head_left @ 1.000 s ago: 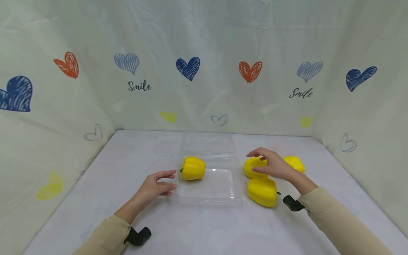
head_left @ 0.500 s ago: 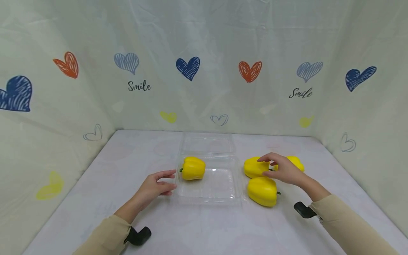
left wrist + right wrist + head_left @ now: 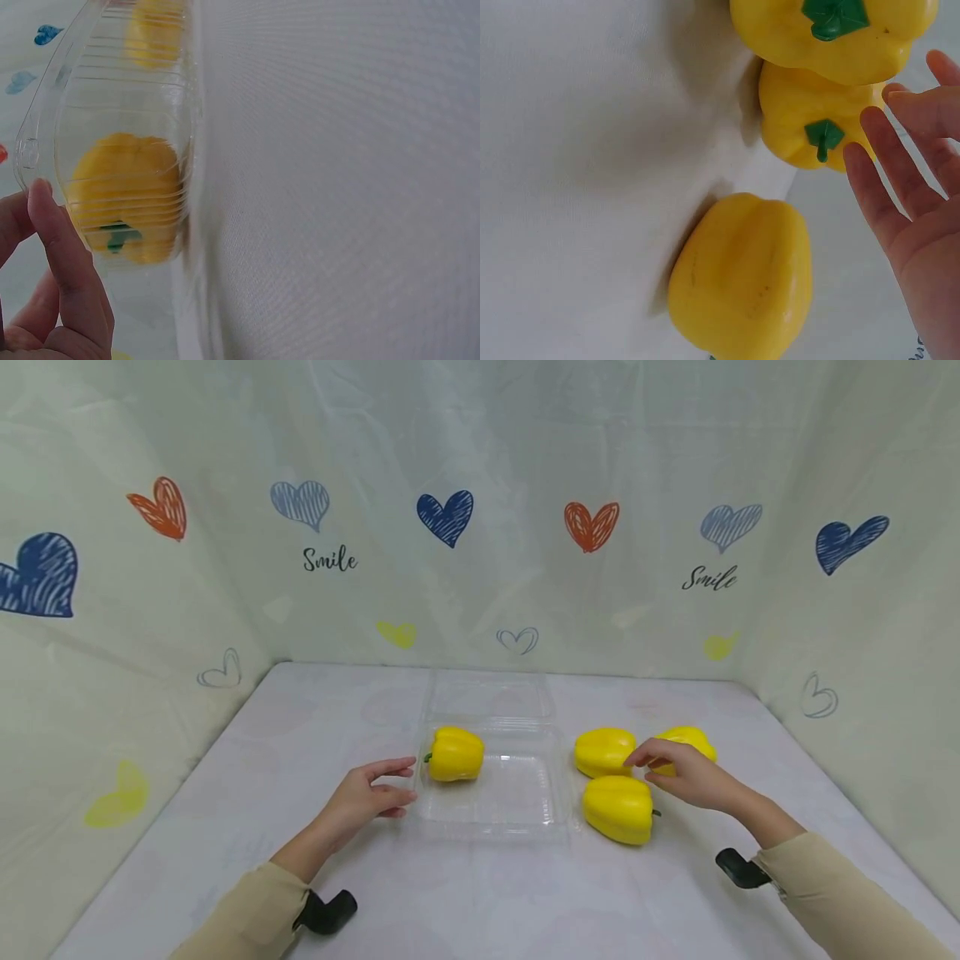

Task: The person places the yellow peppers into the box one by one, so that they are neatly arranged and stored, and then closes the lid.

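In the head view, a yellow bell pepper [image 3: 457, 754] with a green stem lies at the left in a clear plastic clamshell box [image 3: 517, 828]. My left hand [image 3: 360, 797] is at the box's left edge, fingers and thumb extended and apart. In the left wrist view its fingertips are right at the clear rim [image 3: 30, 154]. Above several yellow peppers to the right of the box is my right hand [image 3: 693, 774], holding nothing. It partly covers the back-right pepper [image 3: 686, 737]. The back-left pepper [image 3: 603, 752] and the front pepper [image 3: 618, 810] lie beside its fingertips.
The box's lid [image 3: 487, 696] lies folded back behind it. All stands on a pale cloth-covered table [image 3: 480, 902]. A white curtain [image 3: 517, 443] printed with hearts surrounds its back and sides. A black wrist camera [image 3: 742, 868] sticks out below the right sleeve.
My right hand has moved right and slightly toward me, from over the back-left pepper to before the back-right one. My left hand, the box and the peppers stay put.
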The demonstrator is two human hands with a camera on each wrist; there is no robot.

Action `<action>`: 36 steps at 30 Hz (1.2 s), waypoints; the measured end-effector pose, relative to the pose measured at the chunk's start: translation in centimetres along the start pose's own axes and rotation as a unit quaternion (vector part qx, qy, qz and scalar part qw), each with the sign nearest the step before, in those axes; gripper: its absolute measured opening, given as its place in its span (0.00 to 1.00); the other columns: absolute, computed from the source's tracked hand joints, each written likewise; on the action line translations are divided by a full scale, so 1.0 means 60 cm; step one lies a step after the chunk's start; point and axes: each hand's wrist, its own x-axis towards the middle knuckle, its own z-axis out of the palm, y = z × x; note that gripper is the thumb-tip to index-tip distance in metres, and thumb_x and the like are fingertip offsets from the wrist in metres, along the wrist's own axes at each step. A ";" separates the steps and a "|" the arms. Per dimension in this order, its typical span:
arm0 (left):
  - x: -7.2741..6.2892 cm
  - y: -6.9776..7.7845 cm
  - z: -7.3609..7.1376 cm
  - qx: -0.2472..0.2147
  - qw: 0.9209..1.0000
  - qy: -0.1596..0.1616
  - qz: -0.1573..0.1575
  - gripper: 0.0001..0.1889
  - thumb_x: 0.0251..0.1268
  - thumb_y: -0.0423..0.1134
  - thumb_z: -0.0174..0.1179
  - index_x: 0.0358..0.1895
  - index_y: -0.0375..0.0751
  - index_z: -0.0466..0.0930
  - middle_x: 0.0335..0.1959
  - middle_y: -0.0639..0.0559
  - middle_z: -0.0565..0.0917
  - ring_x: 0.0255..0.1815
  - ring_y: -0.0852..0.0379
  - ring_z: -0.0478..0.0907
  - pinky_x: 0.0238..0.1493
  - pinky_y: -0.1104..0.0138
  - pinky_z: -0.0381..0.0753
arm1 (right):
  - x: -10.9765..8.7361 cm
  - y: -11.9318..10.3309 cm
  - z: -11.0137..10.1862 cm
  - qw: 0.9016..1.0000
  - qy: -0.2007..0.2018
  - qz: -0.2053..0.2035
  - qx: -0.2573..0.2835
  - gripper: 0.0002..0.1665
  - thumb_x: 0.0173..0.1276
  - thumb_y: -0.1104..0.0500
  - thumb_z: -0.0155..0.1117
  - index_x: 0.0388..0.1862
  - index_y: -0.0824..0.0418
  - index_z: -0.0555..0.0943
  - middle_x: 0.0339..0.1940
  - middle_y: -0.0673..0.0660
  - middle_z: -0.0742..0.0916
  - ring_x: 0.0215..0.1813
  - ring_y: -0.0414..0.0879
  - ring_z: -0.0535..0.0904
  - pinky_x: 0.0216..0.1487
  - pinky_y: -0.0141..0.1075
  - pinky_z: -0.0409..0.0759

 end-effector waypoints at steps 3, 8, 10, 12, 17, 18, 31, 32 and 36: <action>0.000 0.001 0.000 0.000 1.000 -0.001 0.001 0.27 0.56 0.33 0.66 0.62 0.41 0.72 0.55 0.43 0.73 0.32 0.50 0.80 0.38 0.64 0.82 | -0.004 0.001 -0.002 0.999 -0.017 -0.025 0.012 0.19 0.55 0.80 0.58 0.42 0.62 0.79 0.40 0.55 0.82 0.42 0.51 0.78 0.44 0.40 0.81; 0.001 0.003 0.000 0.002 1.000 -0.001 0.002 0.28 0.56 0.33 0.66 0.62 0.41 0.72 0.55 0.43 0.73 0.33 0.50 0.80 0.38 0.64 0.82 | -0.009 0.005 -0.005 0.998 -0.039 -0.047 0.024 0.22 0.55 0.81 0.58 0.41 0.58 0.80 0.39 0.50 0.82 0.42 0.45 0.78 0.43 0.40 0.81; 0.001 0.003 0.001 0.002 1.000 -0.001 0.002 0.28 0.55 0.33 0.66 0.62 0.41 0.72 0.55 0.44 0.73 0.33 0.50 0.80 0.38 0.64 0.82 | -0.010 0.007 -0.007 0.998 -0.045 -0.038 0.015 0.21 0.56 0.79 0.59 0.41 0.56 0.80 0.39 0.48 0.82 0.42 0.44 0.78 0.44 0.41 0.81; 0.001 0.004 0.001 0.002 1.000 0.000 0.002 0.28 0.55 0.33 0.66 0.62 0.41 0.72 0.55 0.44 0.73 0.33 0.49 0.80 0.38 0.64 0.82 | -0.012 0.010 -0.010 0.998 -0.050 -0.022 0.005 0.19 0.57 0.76 0.61 0.41 0.56 0.80 0.39 0.47 0.82 0.41 0.45 0.78 0.44 0.41 0.80; 0.002 0.005 0.002 0.003 1.000 0.002 0.001 0.27 0.56 0.32 0.66 0.62 0.41 0.72 0.55 0.44 0.73 0.32 0.49 0.80 0.38 0.64 0.82 | -0.014 0.009 -0.020 0.997 -0.075 0.019 0.000 0.16 0.58 0.70 0.64 0.43 0.55 0.81 0.40 0.46 0.82 0.42 0.48 0.77 0.45 0.44 0.79; 0.002 0.005 0.002 0.003 1.000 0.001 0.002 0.27 0.56 0.32 0.66 0.62 0.41 0.72 0.55 0.44 0.73 0.33 0.50 0.80 0.38 0.64 0.82 | -0.014 0.008 -0.021 0.996 -0.081 0.024 0.003 0.17 0.57 0.70 0.65 0.44 0.55 0.81 0.41 0.46 0.81 0.42 0.49 0.77 0.45 0.44 0.79; 0.000 0.005 0.002 0.007 1.000 0.003 0.001 0.27 0.56 0.32 0.66 0.61 0.41 0.73 0.55 0.43 0.73 0.34 0.49 0.80 0.38 0.64 0.82 | -0.018 0.009 -0.006 0.999 -0.046 -0.004 -0.024 0.13 0.52 0.50 0.74 0.34 0.47 0.79 0.49 0.53 0.81 0.52 0.54 0.73 0.50 0.52 0.75; 0.000 0.005 0.002 0.007 1.000 0.002 0.001 0.27 0.56 0.32 0.66 0.61 0.41 0.73 0.55 0.43 0.73 0.34 0.49 0.80 0.38 0.64 0.82 | -0.018 0.009 -0.005 0.999 -0.044 0.000 -0.025 0.13 0.52 0.49 0.74 0.32 0.46 0.78 0.52 0.54 0.80 0.54 0.55 0.72 0.51 0.53 0.74; 0.000 0.005 0.002 0.008 1.000 0.002 0.003 0.27 0.55 0.33 0.66 0.61 0.41 0.73 0.55 0.43 0.73 0.34 0.48 0.80 0.38 0.64 0.82 | -0.018 0.007 0.001 0.999 -0.043 0.000 -0.028 0.14 0.53 0.48 0.73 0.33 0.47 0.77 0.54 0.53 0.80 0.59 0.57 0.70 0.53 0.57 0.71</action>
